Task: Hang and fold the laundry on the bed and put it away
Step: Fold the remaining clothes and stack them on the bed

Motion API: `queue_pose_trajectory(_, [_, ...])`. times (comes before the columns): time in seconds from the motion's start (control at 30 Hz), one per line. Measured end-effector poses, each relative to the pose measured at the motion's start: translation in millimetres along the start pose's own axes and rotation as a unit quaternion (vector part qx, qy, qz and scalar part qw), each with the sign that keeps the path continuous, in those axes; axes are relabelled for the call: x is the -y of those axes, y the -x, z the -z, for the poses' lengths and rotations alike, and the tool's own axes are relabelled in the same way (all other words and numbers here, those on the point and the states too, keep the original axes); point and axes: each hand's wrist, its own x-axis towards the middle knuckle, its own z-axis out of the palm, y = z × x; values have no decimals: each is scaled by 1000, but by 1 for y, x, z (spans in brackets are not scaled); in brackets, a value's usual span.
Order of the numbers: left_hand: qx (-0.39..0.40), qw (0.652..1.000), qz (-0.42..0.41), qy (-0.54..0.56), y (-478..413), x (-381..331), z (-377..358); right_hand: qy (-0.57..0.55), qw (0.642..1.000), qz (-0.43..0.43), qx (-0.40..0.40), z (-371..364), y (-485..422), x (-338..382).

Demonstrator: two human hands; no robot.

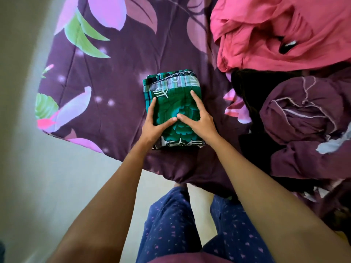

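Your left hand (152, 123) and right hand (198, 120) press flat, fingers spread, on the folded green cloth (173, 109) on the bed (117, 73).

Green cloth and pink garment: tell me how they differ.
The green cloth is folded into a neat rectangle; the pink garment lies crumpled. The green cloth is patterned; the pink garment is plain. The left hand and right hand rest on the green cloth; neither touches the pink garment. Both lie on the bed cover.
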Motion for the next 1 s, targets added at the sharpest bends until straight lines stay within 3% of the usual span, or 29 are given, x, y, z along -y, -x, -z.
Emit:
queue_pose_trajectory(0.13, [42,997,19,67,23,-34,-12,-78,996,-14,-40,23,27,16])
queue_pose_trajectory(0.33, [123,991,-33,-30,71,-86,-66,-166,976,-28,-140,89,102,25])
queue_pose_trajectory(0.53, [217,967,-109,-81,118,-130,-157,-186,951,-16,-246,179,174,17])
queue_pose_trajectory(0.77, [301,922,-191,-153,168,-151,-276,-260,892,-17,-370,257,254,-22])
queue_pose_trajectory(1.0, [347,894,-196,-204,199,-135,-370,-306,857,-50,-412,311,293,-86])
